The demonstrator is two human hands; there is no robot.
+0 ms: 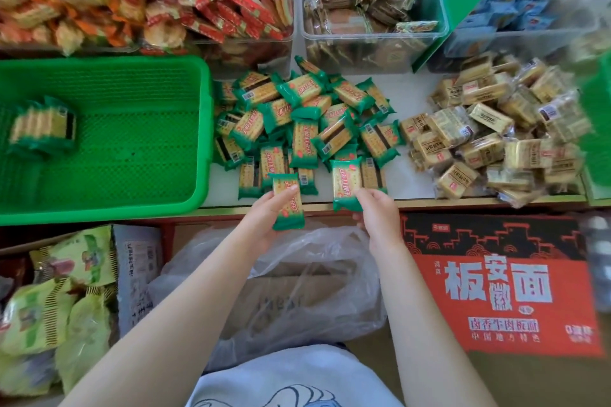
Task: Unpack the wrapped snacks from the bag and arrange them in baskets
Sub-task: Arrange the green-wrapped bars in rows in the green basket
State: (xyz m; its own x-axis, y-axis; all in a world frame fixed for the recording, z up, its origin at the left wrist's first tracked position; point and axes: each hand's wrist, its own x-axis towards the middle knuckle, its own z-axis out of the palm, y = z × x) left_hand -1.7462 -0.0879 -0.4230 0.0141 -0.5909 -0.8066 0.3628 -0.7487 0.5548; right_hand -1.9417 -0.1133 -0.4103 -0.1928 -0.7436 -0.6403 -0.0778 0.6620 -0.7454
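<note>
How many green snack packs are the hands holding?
2. One green pack in the left hand, one in the right hand. More may hide behind them.

Two hands [264,218], one green basket [198,129]

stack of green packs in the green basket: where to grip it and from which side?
Probably from above. The stack of green packs stands on edge as a tight row near the green basket's left wall. Span the row lengthwise and squeeze the two outermost packs' flat faces; grabbing the crimped top edges would likely pull out single packs.
</note>
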